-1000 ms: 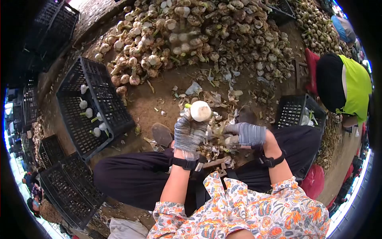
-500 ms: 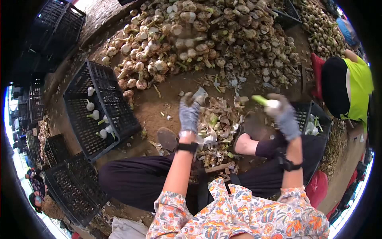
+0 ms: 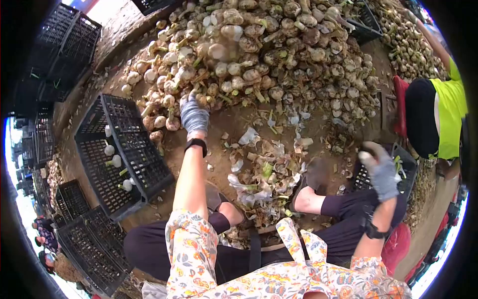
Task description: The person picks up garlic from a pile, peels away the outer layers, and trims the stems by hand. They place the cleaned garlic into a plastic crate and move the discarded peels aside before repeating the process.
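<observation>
While the person sat on the dirt floor, the left hand (image 3: pixel 194 113) reached onto the garlic bulbs (image 3: pixel 172 122) at the near left edge of the heap (image 3: pixel 279 55), fingers curled down among them, though I could not tell whether they had closed on one. The right hand (image 3: pixel 382 172) hung half-curled over the black crate (image 3: pixel 409 167); whether it held anything I could not tell. Those bulbs looked firm, light and papery, so I judged the round body a surer hold than the brittle stalk.

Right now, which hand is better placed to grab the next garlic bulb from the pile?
Left. The left hand is at the garlic pile; the right hand is apart, over a black crate.
</observation>
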Motion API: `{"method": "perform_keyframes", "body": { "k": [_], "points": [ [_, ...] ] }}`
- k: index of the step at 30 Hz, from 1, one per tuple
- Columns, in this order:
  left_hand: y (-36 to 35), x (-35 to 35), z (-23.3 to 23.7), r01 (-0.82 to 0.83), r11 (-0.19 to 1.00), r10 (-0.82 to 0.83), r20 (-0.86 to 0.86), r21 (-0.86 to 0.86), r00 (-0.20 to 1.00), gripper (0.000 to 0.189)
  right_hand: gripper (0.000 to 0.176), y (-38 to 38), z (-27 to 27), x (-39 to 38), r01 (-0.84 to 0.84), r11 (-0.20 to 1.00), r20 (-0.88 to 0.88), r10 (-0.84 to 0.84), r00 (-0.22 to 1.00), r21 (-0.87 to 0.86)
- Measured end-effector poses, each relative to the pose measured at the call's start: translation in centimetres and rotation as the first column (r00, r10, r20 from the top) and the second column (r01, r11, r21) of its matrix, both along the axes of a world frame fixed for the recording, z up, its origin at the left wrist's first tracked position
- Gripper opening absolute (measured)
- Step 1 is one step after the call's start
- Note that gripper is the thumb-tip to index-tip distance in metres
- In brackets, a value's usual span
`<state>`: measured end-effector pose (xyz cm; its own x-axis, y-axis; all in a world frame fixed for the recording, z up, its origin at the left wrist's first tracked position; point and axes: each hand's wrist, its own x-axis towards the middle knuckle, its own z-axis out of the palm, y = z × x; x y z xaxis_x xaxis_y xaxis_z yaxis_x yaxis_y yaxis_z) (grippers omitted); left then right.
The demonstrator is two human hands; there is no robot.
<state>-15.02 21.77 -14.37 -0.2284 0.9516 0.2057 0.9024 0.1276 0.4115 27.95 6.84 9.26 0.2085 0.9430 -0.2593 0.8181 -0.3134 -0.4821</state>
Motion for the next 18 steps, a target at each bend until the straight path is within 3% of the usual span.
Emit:
{"method": "perform_keyframes", "body": {
  "k": [1, 2, 3, 4, 5, 6, 7, 8, 10, 11, 12, 14, 15, 18],
  "points": [
    [-0.5, 0.6, 0.7, -0.023, 0.998, 0.017, 0.125, 0.051, 0.992, 0.057, 0.037, 0.5, -1.3, -2.3, -0.021, 1.000, -0.198, 0.020, 0.980, -0.004],
    [-1.3, 0.3, -0.6, -0.012, 0.997, -0.018, 0.371, 0.077, 0.929, 0.057, 0.037, 1.4, -2.3, -4.3, -0.131, 0.991, -0.247, 0.130, 0.960, 0.011],
    [-2.2, 1.1, -0.8, -0.003, 1.000, -0.003, 0.815, 0.005, 0.580, 0.058, 0.038, 2.0, -3.9, -6.0, -0.192, 0.981, -0.466, 0.158, 0.870, -0.026],
    [-3.9, 2.8, 0.9, 0.066, 0.998, -0.009, 0.951, -0.012, 0.308, 0.059, 0.038, 2.6, -5.3, -7.8, -0.163, 0.969, -0.579, 0.025, 0.815, -0.187],
    [-5.6, 4.5, 2.8, 0.115, 0.992, 0.041, 0.999, -0.043, 0.017, 0.061, 0.038, 3.0, -7.1, -9.3, -0.199, 0.978, -0.645, 0.118, 0.755, -0.054],
    [-7.8, 7.4, 7.6, 0.186, 0.982, 0.028, 0.999, -0.024, -0.020, 0.063, 0.038, 3.7, -6.1, -11.3, -0.185, 0.973, -0.690, 0.042, 0.723, -0.135],
    [-9.3, 9.1, 10.0, 0.232, 0.973, 0.040, 0.995, -0.018, -0.090, 0.065, 0.038, 3.8, -6.7, -12.5, -0.182, 0.981, -0.730, 0.171, 0.662, 0.065],
    [-10.6, 10.6, 11.7, 0.275, 0.961, 0.058, 0.985, -0.011, -0.162, 0.067, 0.037, 4.0, -7.3, -12.9, -0.177, 0.983, -0.723, 0.162, 0.672, 0.055],
    [-12.6, 13.0, 13.8, 0.307, 0.947, -0.039, 0.982, 0.096, -0.187, 0.067, 0.037, 4.1, -6.8, -13.7, -0.159, 0.987, -0.690, 0.126, 0.713, 0.016],
    [-13.6, 14.0, 15.4, 0.320, 0.941, -0.034, 0.973, 0.108, -0.229, 0.067, 0.037, 3.7, -7.4, -13.5, -0.178, 0.969, -0.669, 0.249, 0.700, 0.174],
    [-14.4, 14.7, 16.2, 0.300, 0.947, -0.054, 0.976, 0.118, -0.212, 0.066, 0.035, 3.2, -6.8, -13.7, -0.113, 0.980, -0.719, 0.197, 0.667, 0.164],
    [-15.5, 15.0, 16.3, 0.324, 0.936, -0.123, 0.991, 0.136, -0.060, 0.068, 0.034, 2.1, -6.3, -13.6, -0.045, 0.987, -0.764, 0.149, 0.628, 0.156],
    [-15.8, 14.9, 16.0, 0.351, 0.922, -0.200, 0.977, 0.160, 0.080, 0.067, 0.035, 1.7, -6.5, -13.3, -0.036, 0.989, -0.796, 0.137, 0.590, 0.144],
    [-17.1, 14.8, 15.9, 0.366, 0.917, -0.238, 0.955, 0.160, 0.177, 0.066, 0.032, 0.5, -5.8, -12.9, -0.038, 0.995, -0.871, 0.096, 0.482, 0.089]
  ]
}}
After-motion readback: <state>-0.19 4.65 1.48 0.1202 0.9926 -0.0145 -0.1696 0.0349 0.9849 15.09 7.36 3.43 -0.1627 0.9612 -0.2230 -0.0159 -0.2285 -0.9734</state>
